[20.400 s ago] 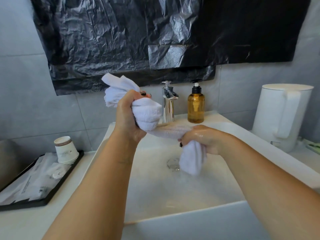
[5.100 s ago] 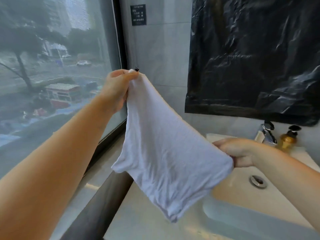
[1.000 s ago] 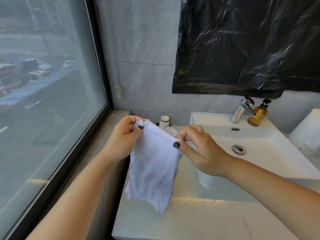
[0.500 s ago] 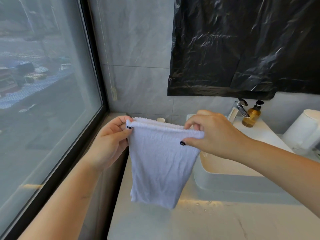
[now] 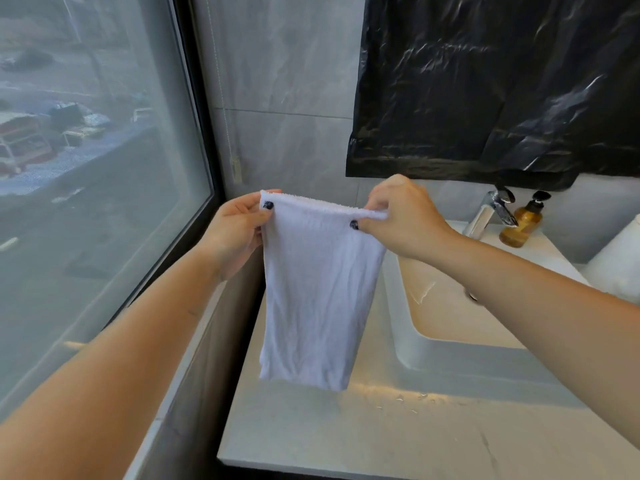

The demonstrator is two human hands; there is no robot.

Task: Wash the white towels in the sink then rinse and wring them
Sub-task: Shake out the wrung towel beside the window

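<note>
2 hands up | left hand (image 5: 239,226) and right hand (image 5: 401,220) each pinch a top corner of white towel (image 5: 318,292) | towel hangs long-axis vertical over tabletop (image 5: 398,431), left of sink (image 5: 450,313) | right hand nearer sink

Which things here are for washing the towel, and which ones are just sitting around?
For the job: white towel, pinched along its top edge by the left hand and right hand; sink; tap; soap bottle.

Just there: black plastic sheet, window, countertop.
</note>
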